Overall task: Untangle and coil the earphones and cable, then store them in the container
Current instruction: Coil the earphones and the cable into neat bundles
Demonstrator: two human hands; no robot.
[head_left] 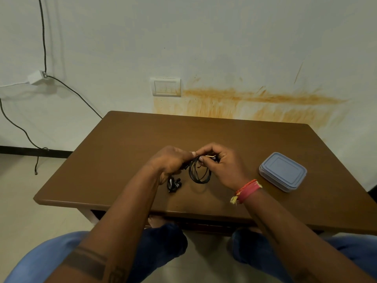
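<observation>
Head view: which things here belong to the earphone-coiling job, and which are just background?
Part of the job:
- black coiled cable, held up by left hand and right hand
- small black earphone bundle lying on the table
- clear rectangular plastic container with grey-blue lid, lid on

Just there:
- brown wooden table
- white wall switch plate
- white adapter with dark wall cord

brown table (126, 139), wall switch plate (165, 87), stained wall (244, 58)
</observation>
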